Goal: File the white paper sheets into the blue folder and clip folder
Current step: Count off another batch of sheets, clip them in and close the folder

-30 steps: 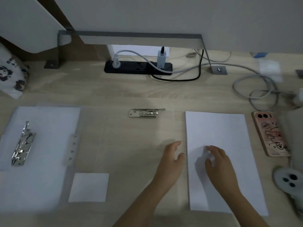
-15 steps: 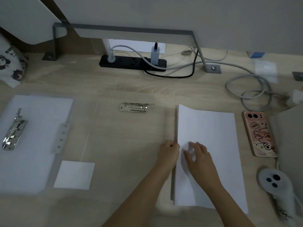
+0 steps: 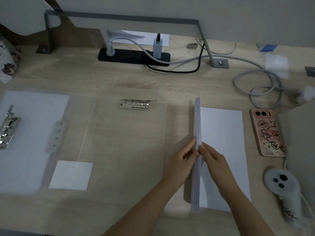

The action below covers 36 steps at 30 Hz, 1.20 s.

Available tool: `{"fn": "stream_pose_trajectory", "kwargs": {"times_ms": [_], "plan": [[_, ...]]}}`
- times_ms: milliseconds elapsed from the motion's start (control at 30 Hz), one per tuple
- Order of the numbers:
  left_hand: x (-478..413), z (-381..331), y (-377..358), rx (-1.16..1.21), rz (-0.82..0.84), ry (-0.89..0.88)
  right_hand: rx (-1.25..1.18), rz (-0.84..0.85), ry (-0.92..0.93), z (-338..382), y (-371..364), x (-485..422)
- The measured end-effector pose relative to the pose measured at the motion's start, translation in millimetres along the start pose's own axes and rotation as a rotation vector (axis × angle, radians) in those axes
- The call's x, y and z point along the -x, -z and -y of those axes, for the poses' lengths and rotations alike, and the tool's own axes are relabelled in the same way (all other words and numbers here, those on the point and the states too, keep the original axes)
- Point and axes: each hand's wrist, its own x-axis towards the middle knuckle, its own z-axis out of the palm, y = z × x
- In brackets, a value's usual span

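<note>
A stack of white paper sheets (image 3: 197, 120) stands on its long edge, right of the desk's middle. My left hand (image 3: 182, 160) holds its left face and my right hand (image 3: 213, 159) pinches its right face near the top edge. More white paper (image 3: 223, 133) lies flat on the desk to the right of the raised stack. A translucent folder (image 3: 129, 150) lies open in the middle, with a metal clip (image 3: 134, 104) at its top. At the far left, a pale bluish folder (image 3: 32, 133) carries a chrome lever clip (image 3: 7, 128).
A small white square sheet (image 3: 70, 174) lies on the open folder's lower left. A pink phone (image 3: 267, 132) and a white controller (image 3: 283, 186) sit to the right of the paper. A black power strip (image 3: 133, 57) and looped cables (image 3: 259, 86) run along the back.
The stack's left edge has risen from flat to upright between both hands. My left hand moved from the bare desk onto the stack.
</note>
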Motion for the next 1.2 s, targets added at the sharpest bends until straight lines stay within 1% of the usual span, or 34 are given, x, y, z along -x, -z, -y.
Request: {"fn": "stream_pose_trajectory", "kwargs": {"times_ms": [300, 567, 1000, 1200], "plan": [[1.0, 1.6, 1.8, -0.022, -0.025, -0.014, 0.000, -0.036, 0.008, -3.6, -2.4, -1.2], [1.6, 4.1, 3.2, -0.017, -0.010, -0.014, 0.024, -0.053, -0.008, -4.7, -5.3, -2.5], [1.6, 6.9, 1.9, -0.015, -0.044, -0.013, 0.067, -0.053, 0.015, -7.8, -8.5, -1.8], [1.7, 7.2, 2.1, -0.058, -0.047, -0.011, 0.084, -0.067, 0.011, -7.6, -9.1, -3.0]]}}
